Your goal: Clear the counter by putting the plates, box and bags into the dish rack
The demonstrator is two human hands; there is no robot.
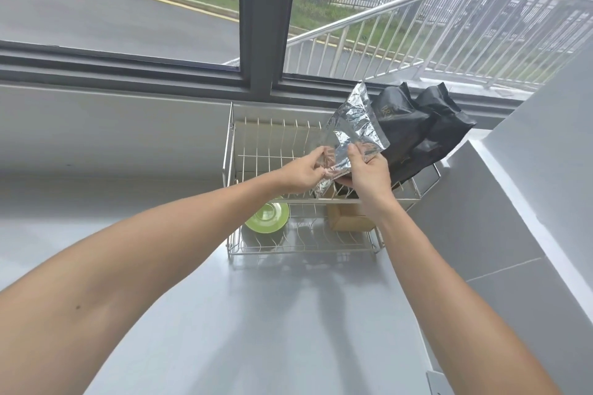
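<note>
A two-tier wire dish rack (256,151) stands on the grey counter below the window. A crinkled silver foil bag (351,125) is held upright over the rack's upper tier. My left hand (305,171) grips its lower left corner and my right hand (369,173) grips its lower right edge. A black bag (417,128) leans in the upper tier's right end, just behind the foil bag. In the lower tier a green plate (268,216) stands on the left and a brown cardboard box (348,220) sits on the right, partly hidden by my right wrist.
The grey counter (256,314) runs toward me from the rack. A grey wall ledge (529,202) borders it on the right. A dark window frame (266,26) rises behind the rack. A small light plate (433,382) is fixed at the counter's lower right edge.
</note>
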